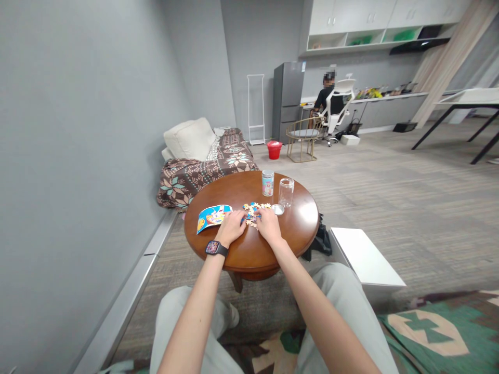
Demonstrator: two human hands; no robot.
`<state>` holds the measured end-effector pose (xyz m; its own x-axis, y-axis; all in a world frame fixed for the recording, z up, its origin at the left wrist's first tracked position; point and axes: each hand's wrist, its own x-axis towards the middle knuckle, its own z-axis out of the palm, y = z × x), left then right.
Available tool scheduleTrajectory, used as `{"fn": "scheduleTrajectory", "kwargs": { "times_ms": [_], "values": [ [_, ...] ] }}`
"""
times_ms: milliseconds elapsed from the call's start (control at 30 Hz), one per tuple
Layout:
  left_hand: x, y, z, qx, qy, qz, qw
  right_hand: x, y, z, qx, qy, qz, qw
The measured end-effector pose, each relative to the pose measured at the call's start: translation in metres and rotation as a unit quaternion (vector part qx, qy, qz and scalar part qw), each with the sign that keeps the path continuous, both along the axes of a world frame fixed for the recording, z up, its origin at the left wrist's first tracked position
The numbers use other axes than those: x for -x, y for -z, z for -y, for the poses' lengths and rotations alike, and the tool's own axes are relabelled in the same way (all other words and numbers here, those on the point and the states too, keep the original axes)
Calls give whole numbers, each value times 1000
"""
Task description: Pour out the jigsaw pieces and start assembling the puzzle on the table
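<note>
A small heap of jigsaw puzzle pieces (252, 206) lies on the round brown wooden table (249, 254). At its left edge my left hand (233, 227), with a black watch on the wrist, has its fingers bent and closed on a puzzle piece. From the right, my right hand (268, 224) is likewise closed on a puzzle piece, its fingertips among the others. The pieces at the fingertips are small and partly covered. Left of my left hand lies a curved picture sheet (212, 217) with a blue cartoon print.
Behind the heap stand a printed tin (267, 184) and a clear jar (286, 193), with a round silver lid (278, 209) in front. A white box (364, 254) stands right of the table. Beyond are a covered sofa (206, 176), a red bucket (274, 150) and a seated person (322, 98).
</note>
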<state>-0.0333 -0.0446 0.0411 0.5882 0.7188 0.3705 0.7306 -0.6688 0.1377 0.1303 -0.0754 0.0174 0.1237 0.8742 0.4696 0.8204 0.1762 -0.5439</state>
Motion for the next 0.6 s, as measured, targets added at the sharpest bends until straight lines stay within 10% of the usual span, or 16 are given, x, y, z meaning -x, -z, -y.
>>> {"fn": "scheduleTrajectory", "kwargs": {
  "times_ms": [600],
  "values": [
    [1,0,2,-9,43,13,999,7,-5,6,18,-41,54,998]
  ]
}}
